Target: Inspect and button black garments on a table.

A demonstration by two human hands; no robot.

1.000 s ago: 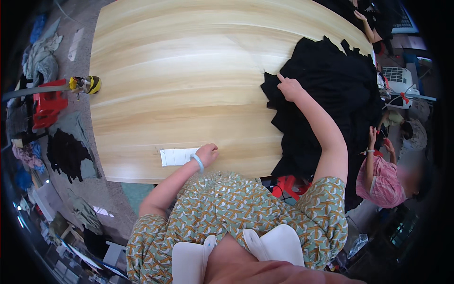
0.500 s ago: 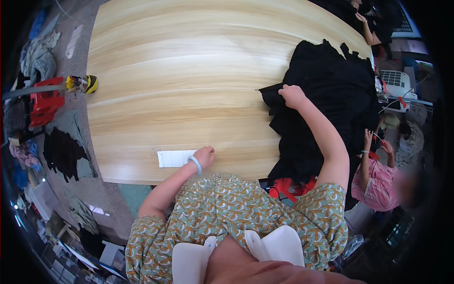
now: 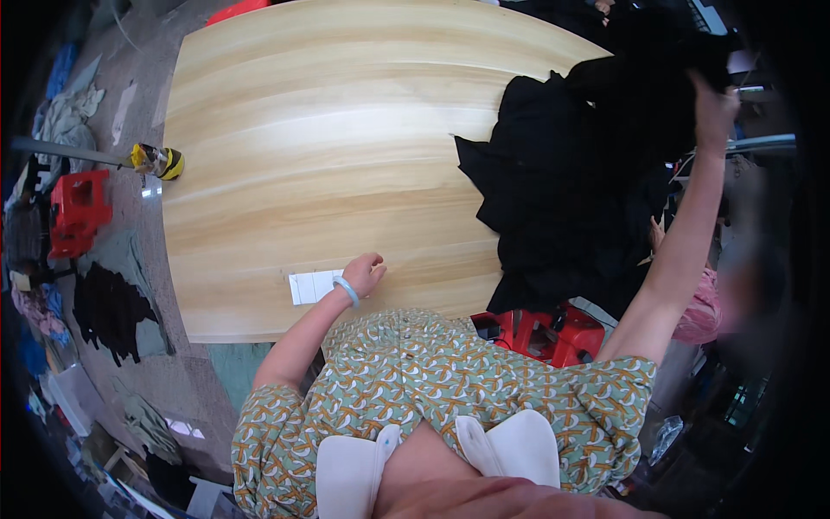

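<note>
A pile of black cloth pieces [image 3: 553, 173] lies over the right side of the wooden table [image 3: 337, 147]. My right arm is stretched out to the far right, and my right hand [image 3: 716, 112], smeared by motion, is closed on black cloth that is raised beyond the pile. Part of its fingers is lost against the dark fabric. Near the front edge my left hand [image 3: 365, 275] rests on the table with loosely bent fingers apart and nothing in them. Beside its wrist lies a white paper strip [image 3: 313, 287] with lines across it.
Red plastic stools [image 3: 553, 336] stand under the front right edge. A person in pink [image 3: 699, 307] sits at the right, partly behind my arm. Off the left edge are a yellow-and-black taped pole end [image 3: 158, 162] and a red stool [image 3: 79, 212]. Clothes lie on the floor.
My right hand has swept from the pile's left edge to the far right, carrying black cloth with it. My left hand stays by the paper strip, its fingers a little looser.
</note>
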